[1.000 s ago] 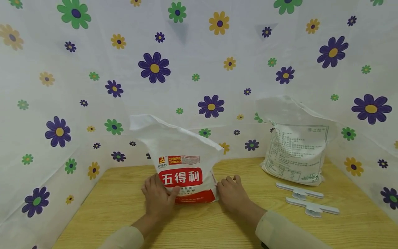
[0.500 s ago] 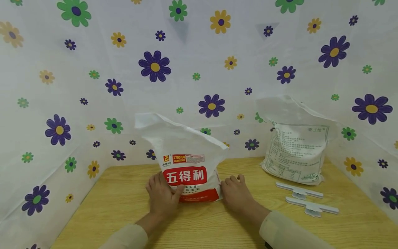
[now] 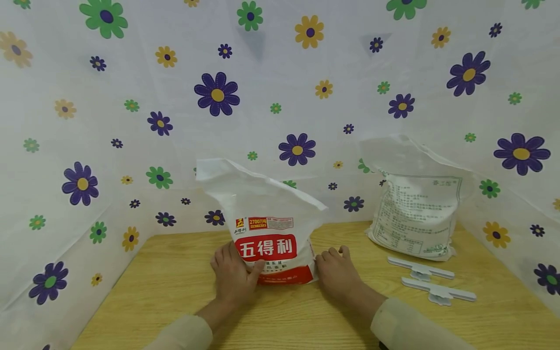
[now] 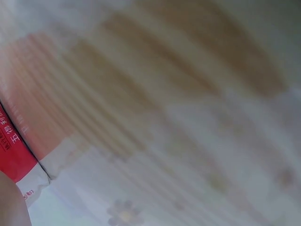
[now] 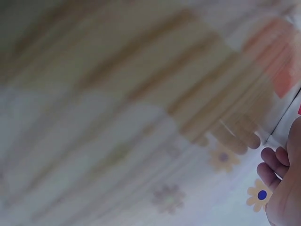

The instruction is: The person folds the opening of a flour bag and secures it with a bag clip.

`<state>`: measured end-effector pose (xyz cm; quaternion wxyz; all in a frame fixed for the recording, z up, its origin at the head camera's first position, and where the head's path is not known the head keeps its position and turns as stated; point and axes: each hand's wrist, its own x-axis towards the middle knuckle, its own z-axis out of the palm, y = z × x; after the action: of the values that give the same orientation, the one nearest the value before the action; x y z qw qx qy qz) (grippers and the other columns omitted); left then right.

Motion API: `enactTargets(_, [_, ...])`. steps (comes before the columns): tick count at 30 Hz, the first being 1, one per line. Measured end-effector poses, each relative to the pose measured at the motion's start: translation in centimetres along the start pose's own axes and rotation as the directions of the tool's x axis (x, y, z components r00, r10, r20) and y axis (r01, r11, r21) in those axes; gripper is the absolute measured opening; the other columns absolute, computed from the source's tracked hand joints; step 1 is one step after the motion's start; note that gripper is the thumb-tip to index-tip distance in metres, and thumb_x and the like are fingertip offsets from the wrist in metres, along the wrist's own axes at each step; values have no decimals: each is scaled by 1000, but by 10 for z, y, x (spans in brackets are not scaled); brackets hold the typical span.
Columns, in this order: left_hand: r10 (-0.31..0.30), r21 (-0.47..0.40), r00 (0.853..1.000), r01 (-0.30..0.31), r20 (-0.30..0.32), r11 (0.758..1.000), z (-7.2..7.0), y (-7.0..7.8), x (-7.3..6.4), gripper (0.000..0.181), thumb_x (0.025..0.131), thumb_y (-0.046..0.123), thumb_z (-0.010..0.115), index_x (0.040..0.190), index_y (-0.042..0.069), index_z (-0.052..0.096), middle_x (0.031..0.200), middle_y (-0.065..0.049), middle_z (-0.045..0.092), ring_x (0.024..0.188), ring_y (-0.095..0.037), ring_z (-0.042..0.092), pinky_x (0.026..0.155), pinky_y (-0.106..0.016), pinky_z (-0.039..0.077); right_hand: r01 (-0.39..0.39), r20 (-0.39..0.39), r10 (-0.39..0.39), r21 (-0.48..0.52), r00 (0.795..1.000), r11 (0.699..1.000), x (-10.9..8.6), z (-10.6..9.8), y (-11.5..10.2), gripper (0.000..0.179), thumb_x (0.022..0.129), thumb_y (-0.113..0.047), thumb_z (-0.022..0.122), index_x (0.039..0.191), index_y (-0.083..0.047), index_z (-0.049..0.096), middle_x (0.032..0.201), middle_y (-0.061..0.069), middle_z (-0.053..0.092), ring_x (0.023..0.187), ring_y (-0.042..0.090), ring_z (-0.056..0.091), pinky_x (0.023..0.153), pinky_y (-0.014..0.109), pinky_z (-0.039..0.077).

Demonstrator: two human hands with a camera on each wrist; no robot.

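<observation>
A white and red flour bag (image 3: 273, 206) stands upright on the wooden table, its loose top rising and slanting down to the right. My left hand (image 3: 236, 277) grips its lower left side, thumb across the front and fingers reaching round behind. At the lower right corner, my right hand (image 3: 339, 274) holds the bag's edge with curled fingers. The left wrist view catches only part of the bag (image 4: 16, 157) and a bit of the left hand (image 4: 11, 207). Bent fingers of the right hand (image 5: 287, 188) show in the right wrist view; blurred reflections fill much of both.
A second white bag with green print (image 3: 417, 214) stands at the back right. In front of it lie two white sealing clips, a farther one (image 3: 420, 268) and a nearer one (image 3: 439, 290). A flower-patterned sheet (image 3: 262, 121) closes off the back and sides of the table (image 3: 153, 291).
Both hands and the flour bag have shifted a little to the right together. The second bag and the clips have stayed in place.
</observation>
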<state>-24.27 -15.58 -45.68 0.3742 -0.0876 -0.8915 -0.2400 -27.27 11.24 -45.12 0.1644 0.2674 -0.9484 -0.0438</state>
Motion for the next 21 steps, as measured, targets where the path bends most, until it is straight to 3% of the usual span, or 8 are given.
enactTargets(21, [-33, -28, 998, 34, 52, 999, 11, 14, 2, 77, 89, 56, 62, 138, 2, 37, 128, -21, 47, 119, -35, 35, 94, -49, 23, 4, 7, -4, 15, 1000, 1000, -9, 0, 16, 23, 93, -24, 66, 109, -8, 64, 101, 5, 67, 97, 23, 56, 97, 51, 35])
